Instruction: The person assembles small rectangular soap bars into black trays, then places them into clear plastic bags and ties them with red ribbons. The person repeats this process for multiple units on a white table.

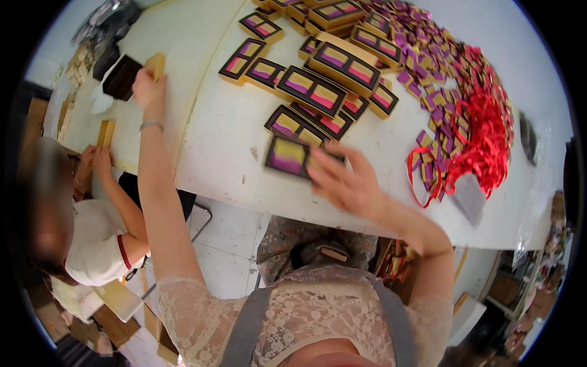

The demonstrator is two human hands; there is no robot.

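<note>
At the far left of the table, my left hand (148,93) is closed on a small gold box (157,64). Beside it stands a stack of dark brown trays or frames (122,77). Near the table's front edge, my right hand (345,181) is blurred by motion. Its fingers lie across the right half of a dark-framed box with two windows (286,157), gripping it and hiding that part. Just behind that box lies a similar gold-sided two-window box (296,126), at the near end of a pile of such boxes (313,92).
Small purple, red and gold squares (437,101) cover the table's back right. Red ribbons (480,144) are heaped there beside a clear plastic bag (468,199). At left, a co-worker (101,238) handles a gold piece (106,133). Grey plastic wrapping (107,21) lies at the far left.
</note>
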